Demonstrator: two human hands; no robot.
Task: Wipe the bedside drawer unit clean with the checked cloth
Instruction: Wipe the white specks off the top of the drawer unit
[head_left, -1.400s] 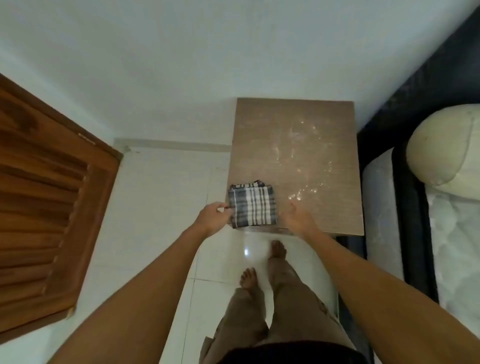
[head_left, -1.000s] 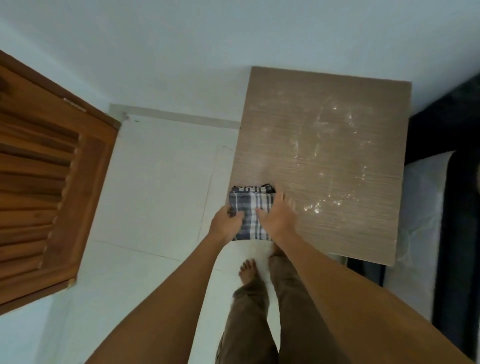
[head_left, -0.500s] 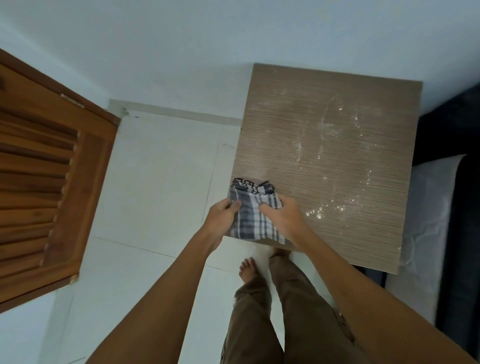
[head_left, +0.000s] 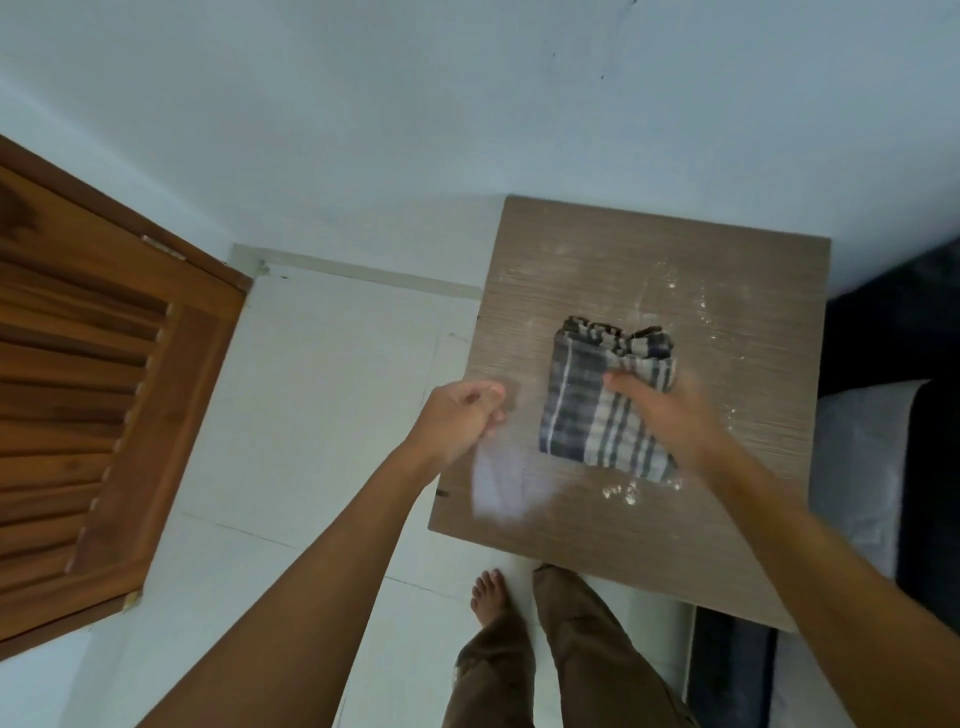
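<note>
The brown wood-grain top of the bedside drawer unit (head_left: 613, 530) fills the right middle, dusted with white powder streaks and specks. A folded blue-and-white checked cloth (head_left: 582, 410) lies near the middle of the top. My right hand (head_left: 665, 415) presses down on the cloth's right half, blurred by motion. My left hand (head_left: 462, 421) hovers at the unit's left edge, apart from the cloth, fingers loosely curled and holding nothing.
A slatted wooden door (head_left: 88, 415) stands open at the left. The white tiled floor (head_left: 311, 415) lies between door and unit. A mattress (head_left: 857, 467) on a dark bed frame borders the unit's right side. My bare feet (head_left: 488, 597) stand at the unit's front edge.
The cloth has moved from the unit's front-left corner towards the middle under my right hand. My left hand has let go of it and pulled back to the left edge.
</note>
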